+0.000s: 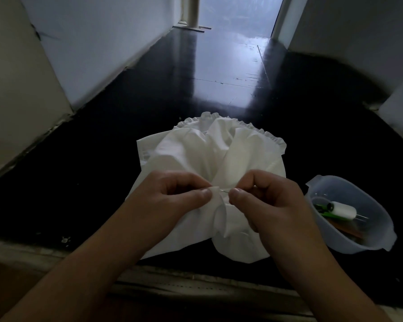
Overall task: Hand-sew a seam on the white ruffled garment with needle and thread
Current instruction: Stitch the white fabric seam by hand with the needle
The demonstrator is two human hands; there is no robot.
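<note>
Between both thumbs, needle [224,191] lying left-right, right hand [265,201] pinching it, left hand [172,196] pinching garment [196,147] fold

Thin metal needle [224,191] mostly hidden between pinching fingertips; short glint only. Thread too fine to see. Near part of white ruffled cotton garment [196,147] covered by both hands. Contents of translucent plastic tub [382,240], right, blurred behind white thread spool [342,209]; green items unidentifiable. Forearms cut off at near edge.

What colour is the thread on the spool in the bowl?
White thread on the spool, seen in the head view.
</note>
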